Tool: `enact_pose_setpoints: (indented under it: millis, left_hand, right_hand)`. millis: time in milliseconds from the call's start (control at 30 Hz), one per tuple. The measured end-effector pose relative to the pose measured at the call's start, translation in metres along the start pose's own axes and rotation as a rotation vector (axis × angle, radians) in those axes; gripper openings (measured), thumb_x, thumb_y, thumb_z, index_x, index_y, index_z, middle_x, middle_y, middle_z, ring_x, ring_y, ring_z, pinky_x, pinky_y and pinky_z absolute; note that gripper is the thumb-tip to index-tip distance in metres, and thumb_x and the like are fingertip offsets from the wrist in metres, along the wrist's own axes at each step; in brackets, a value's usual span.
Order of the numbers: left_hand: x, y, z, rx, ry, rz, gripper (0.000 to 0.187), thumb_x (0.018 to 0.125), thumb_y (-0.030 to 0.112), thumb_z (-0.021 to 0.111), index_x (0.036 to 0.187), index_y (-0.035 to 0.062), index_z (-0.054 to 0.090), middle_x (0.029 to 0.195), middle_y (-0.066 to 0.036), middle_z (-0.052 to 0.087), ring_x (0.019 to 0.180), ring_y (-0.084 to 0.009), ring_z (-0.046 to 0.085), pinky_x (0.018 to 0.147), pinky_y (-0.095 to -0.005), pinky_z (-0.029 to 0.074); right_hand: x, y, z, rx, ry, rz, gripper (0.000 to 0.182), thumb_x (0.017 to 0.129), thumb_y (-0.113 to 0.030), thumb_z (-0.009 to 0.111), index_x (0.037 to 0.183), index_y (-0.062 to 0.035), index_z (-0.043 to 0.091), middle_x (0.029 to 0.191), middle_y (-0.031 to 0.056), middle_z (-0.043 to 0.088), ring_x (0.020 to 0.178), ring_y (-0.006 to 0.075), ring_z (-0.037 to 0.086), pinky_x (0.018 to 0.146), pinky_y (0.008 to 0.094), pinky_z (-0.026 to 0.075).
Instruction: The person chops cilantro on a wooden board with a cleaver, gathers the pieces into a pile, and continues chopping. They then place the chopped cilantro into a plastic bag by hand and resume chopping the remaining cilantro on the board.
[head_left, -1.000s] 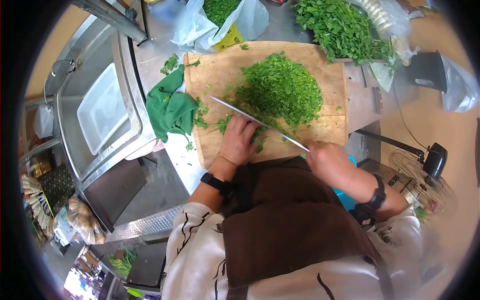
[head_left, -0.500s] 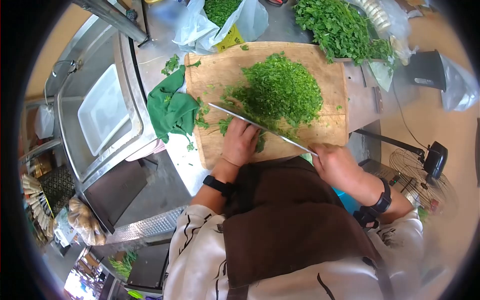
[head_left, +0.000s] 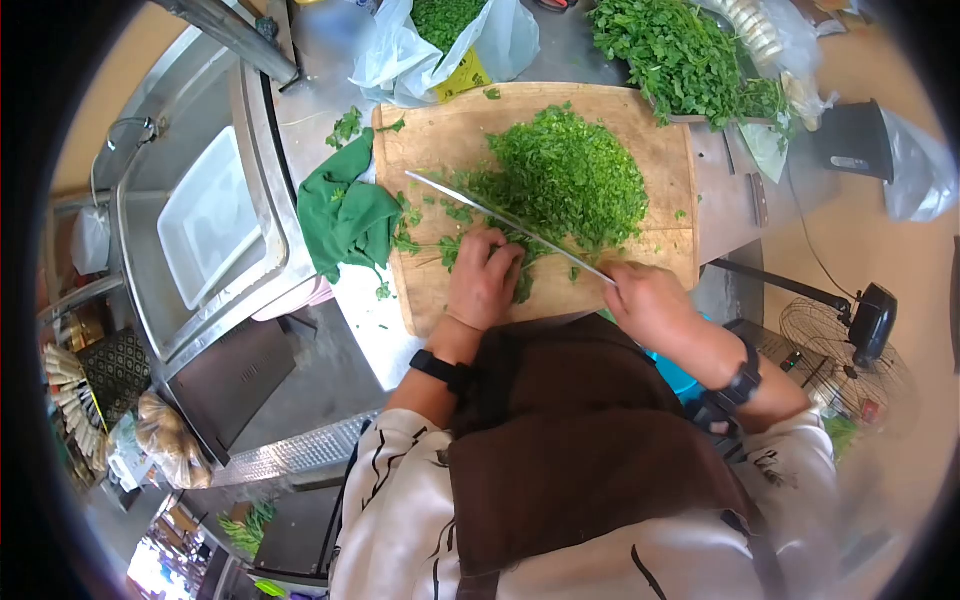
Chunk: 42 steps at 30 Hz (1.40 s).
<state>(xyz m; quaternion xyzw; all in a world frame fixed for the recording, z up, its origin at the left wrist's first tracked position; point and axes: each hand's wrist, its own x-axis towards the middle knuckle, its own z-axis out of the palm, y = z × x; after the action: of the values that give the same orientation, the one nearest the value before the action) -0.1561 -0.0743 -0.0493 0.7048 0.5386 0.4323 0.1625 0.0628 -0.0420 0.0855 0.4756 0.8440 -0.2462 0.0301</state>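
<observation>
My right hand is wrapped round the handle of a knife, whose long blade slants up and left across the cutting board. With bent fingers, my left hand presses a small bunch of green herb sprigs to the board, close beside the blade; the palm hides part of the bunch. Beyond the blade lies a large heap of finely chopped herbs. Loose sprigs are scattered at the board's left side.
A green cloth lies against the board's left edge, near a metal sink. Behind the board stand a plastic bag of chopped herbs and a pile of whole leafy herbs. Another knife lies at right.
The knife and my right hand have moved slightly up and left. My left hand stays almost in place, its fingers still bent over the herb sprigs.
</observation>
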Motion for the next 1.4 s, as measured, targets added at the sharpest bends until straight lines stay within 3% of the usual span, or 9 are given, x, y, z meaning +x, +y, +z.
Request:
enact_pose_setpoints:
  millis: [167, 267, 467, 767, 867, 967, 1067, 1267, 1400]
  left_hand:
    - [0.005, 0.001, 0.001, 0.032, 0.041, 0.012, 0.025, 0.068, -0.001, 0.072, 0.091, 0.0045, 0.062, 0.095, -0.013, 0.056, 0.095, -0.0342, 0.056, 0.081, -0.0418, 0.049]
    - [0.004, 0.0, -0.002, -0.015, 0.017, 0.007, 0.024, 0.069, -0.001, 0.072, 0.09, 0.0042, 0.061, 0.097, -0.013, 0.056, 0.094, -0.0344, 0.056, 0.08, -0.0419, 0.05]
    - [0.0, 0.001, -0.001, -0.016, 0.009, -0.007, 0.023, 0.07, -0.001, 0.072, 0.09, 0.0044, 0.061, 0.098, -0.013, 0.056, 0.096, -0.0352, 0.055, 0.083, -0.0429, 0.049]
    - [-0.006, -0.003, 0.003, 0.043, 0.005, -0.024, 0.027, 0.07, 0.001, 0.073, 0.095, 0.0041, 0.062, 0.103, -0.017, 0.056, 0.099, -0.0382, 0.055, 0.086, -0.0458, 0.049]
    - [-0.002, -0.002, 0.003, 0.033, 0.046, -0.01, 0.027, 0.07, 0.0, 0.073, 0.094, 0.004, 0.062, 0.102, -0.016, 0.056, 0.098, -0.0375, 0.056, 0.085, -0.0458, 0.049]
    - [-0.003, 0.0, -0.001, -0.01, -0.031, -0.056, 0.028, 0.069, 0.0, 0.074, 0.094, 0.004, 0.062, 0.101, -0.014, 0.057, 0.097, -0.0365, 0.057, 0.085, -0.0447, 0.05]
    - [-0.001, 0.001, -0.002, -0.014, 0.033, -0.025, 0.029, 0.068, 0.0, 0.074, 0.093, 0.0041, 0.061, 0.098, -0.013, 0.057, 0.095, -0.0352, 0.057, 0.084, -0.043, 0.05]
    - [-0.001, 0.001, -0.002, 0.05, 0.055, 0.001, 0.029, 0.069, 0.0, 0.074, 0.094, 0.0042, 0.061, 0.097, -0.013, 0.057, 0.091, -0.0344, 0.057, 0.08, -0.0423, 0.05]
    - [-0.004, 0.001, -0.002, 0.038, 0.053, -0.029, 0.028, 0.07, 0.001, 0.074, 0.094, 0.0039, 0.061, 0.097, -0.014, 0.057, 0.092, -0.0339, 0.057, 0.08, -0.0409, 0.05]
  right_hand:
    - [-0.028, -0.012, -0.027, -0.043, -0.179, 0.089, 0.016, 0.086, -0.011, 0.059, 0.097, -0.0007, 0.063, 0.079, 0.02, 0.065, 0.071, 0.0401, 0.064, 0.065, 0.0478, 0.053]
    - [-0.004, -0.008, -0.004, -0.078, -0.223, 0.082, 0.017, 0.086, -0.011, 0.059, 0.099, -0.0005, 0.063, 0.08, 0.0204, 0.065, 0.072, 0.0397, 0.064, 0.066, 0.0472, 0.053]
    - [0.025, 0.015, 0.037, 0.061, 0.075, -0.097, 0.016, 0.089, -0.015, 0.054, 0.091, 0.0004, 0.058, 0.07, 0.0205, 0.064, 0.067, 0.0393, 0.064, 0.061, 0.0486, 0.052]
    - [-0.028, -0.012, -0.03, -0.059, -0.206, 0.095, 0.016, 0.088, -0.013, 0.057, 0.097, -0.0014, 0.063, 0.078, 0.0204, 0.065, 0.07, 0.0398, 0.064, 0.064, 0.0482, 0.052]
    - [-0.004, -0.007, -0.005, -0.063, -0.215, 0.067, 0.016, 0.088, -0.014, 0.057, 0.095, -0.0014, 0.063, 0.077, 0.0203, 0.064, 0.07, 0.0398, 0.064, 0.063, 0.0483, 0.052]
    - [0.025, 0.0, 0.029, 0.023, -0.042, -0.006, 0.014, 0.087, -0.014, 0.056, 0.085, -0.0004, 0.059, 0.071, 0.021, 0.063, 0.069, 0.0394, 0.064, 0.063, 0.049, 0.052]
    - [0.027, 0.007, 0.034, 0.068, 0.008, -0.049, 0.017, 0.088, -0.017, 0.055, 0.085, -0.0006, 0.059, 0.071, 0.0209, 0.063, 0.07, 0.0392, 0.065, 0.064, 0.0492, 0.052]
    - [-0.017, -0.011, -0.018, -0.037, -0.103, 0.01, 0.015, 0.087, -0.014, 0.056, 0.083, 0.0, 0.058, 0.07, 0.0211, 0.063, 0.066, 0.0398, 0.064, 0.062, 0.0496, 0.052]
    - [-0.019, -0.012, -0.02, -0.039, -0.186, 0.063, 0.014, 0.088, -0.012, 0.056, 0.094, -0.0003, 0.062, 0.076, 0.0201, 0.064, 0.069, 0.0403, 0.063, 0.064, 0.0482, 0.052]
